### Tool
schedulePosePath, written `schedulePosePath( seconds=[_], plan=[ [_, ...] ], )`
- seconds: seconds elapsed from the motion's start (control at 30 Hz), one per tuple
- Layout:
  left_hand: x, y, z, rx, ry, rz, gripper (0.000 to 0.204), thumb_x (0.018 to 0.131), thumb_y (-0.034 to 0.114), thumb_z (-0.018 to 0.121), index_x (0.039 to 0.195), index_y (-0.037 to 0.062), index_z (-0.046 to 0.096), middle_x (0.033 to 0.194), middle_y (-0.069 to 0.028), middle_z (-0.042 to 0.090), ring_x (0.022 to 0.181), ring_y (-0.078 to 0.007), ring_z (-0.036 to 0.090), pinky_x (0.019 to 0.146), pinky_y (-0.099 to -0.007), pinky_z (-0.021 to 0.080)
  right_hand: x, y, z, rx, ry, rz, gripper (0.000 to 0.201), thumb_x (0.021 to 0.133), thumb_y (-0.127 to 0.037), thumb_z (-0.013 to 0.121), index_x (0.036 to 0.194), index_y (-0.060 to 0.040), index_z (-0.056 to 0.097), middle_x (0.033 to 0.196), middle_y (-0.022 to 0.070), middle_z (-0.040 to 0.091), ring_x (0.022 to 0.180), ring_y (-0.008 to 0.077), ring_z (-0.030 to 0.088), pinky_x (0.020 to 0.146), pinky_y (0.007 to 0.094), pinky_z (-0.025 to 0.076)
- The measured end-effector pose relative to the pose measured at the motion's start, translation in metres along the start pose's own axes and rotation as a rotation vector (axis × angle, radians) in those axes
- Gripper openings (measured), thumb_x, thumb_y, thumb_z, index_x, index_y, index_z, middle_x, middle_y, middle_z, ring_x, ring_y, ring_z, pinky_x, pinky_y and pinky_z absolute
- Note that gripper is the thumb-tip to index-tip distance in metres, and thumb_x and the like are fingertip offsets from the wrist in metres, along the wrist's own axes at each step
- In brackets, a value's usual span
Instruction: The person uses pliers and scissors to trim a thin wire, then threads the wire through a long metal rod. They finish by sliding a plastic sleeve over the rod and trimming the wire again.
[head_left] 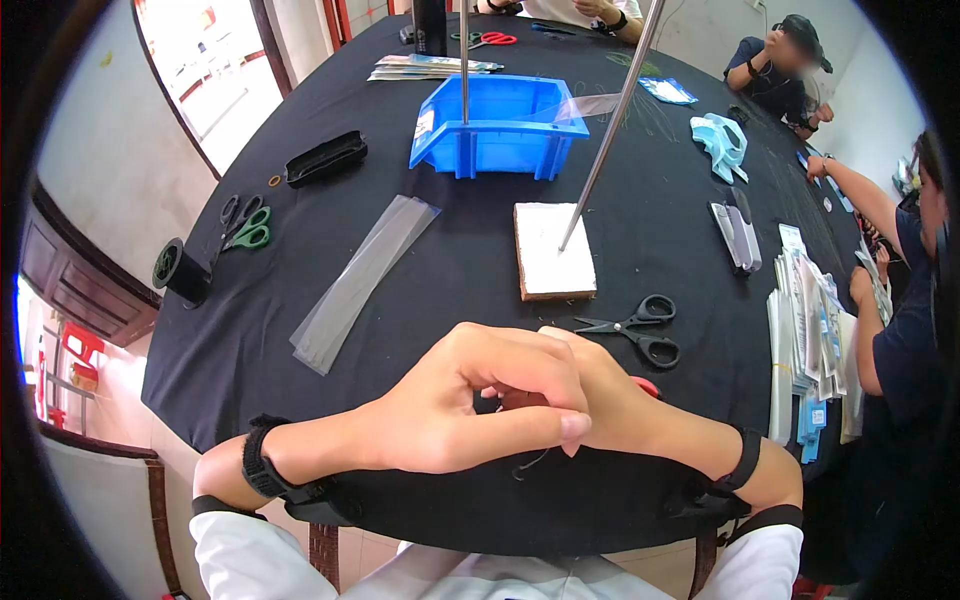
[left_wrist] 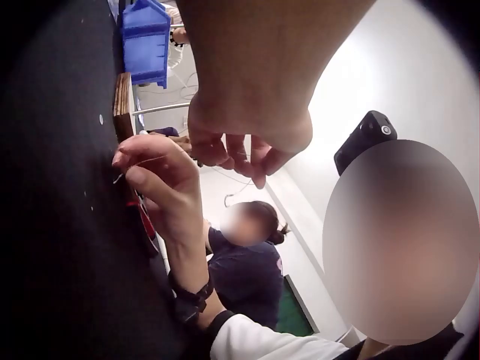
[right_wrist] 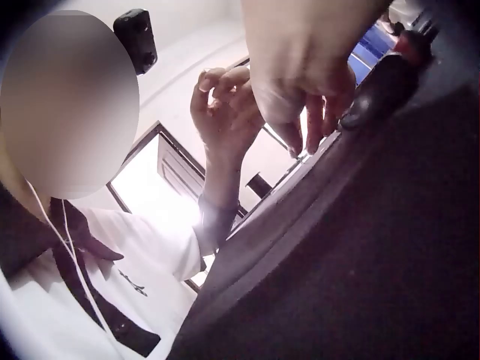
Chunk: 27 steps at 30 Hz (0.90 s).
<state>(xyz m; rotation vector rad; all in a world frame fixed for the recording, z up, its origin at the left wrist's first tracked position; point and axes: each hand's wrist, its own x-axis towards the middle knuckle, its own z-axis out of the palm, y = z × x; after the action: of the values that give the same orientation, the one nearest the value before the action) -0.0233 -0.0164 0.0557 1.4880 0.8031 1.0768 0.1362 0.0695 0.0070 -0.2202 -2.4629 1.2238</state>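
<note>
My two hands meet at the near edge of the round black table. The left hand lies over the right hand, fingers curled and tips drawn together. A thin dark thread hangs in a loop below them. In the left wrist view the right hand pinches this thread between thumb and forefinger just above the cloth, with the left hand close above it. From the right wrist view, the left hand shows pinched fingertips beyond the right hand. A red item is partly hidden under the right hand.
Black scissors lie just beyond my hands. A white foam block holds a slanted metal rod. Further off are a blue bin, a clear plastic sleeve, green scissors and a black spool. Card stacks and seated people fill the right side.
</note>
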Motion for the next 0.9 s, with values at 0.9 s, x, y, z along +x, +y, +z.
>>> schedulePosePath(
  seconds=[0.9],
  plan=[
    [-0.008, 0.012, -0.011, 0.261, -0.08, 0.314, 0.014, 0.063, 0.017, 0.062, 0.055, 0.0061, 0.061, 0.065, -0.0053, 0.059, 0.065, -0.022, 0.052, 0.06, -0.0291, 0.04, -0.011, -0.024, -0.023, -0.099, 0.046, 0.13, 0.01, 0.08, -0.009, 0.065, 0.086, -0.0037, 0.059, 0.073, 0.0091, 0.061, 0.064, 0.0192, 0.062, 0.056, 0.0294, 0.048]
  ],
)
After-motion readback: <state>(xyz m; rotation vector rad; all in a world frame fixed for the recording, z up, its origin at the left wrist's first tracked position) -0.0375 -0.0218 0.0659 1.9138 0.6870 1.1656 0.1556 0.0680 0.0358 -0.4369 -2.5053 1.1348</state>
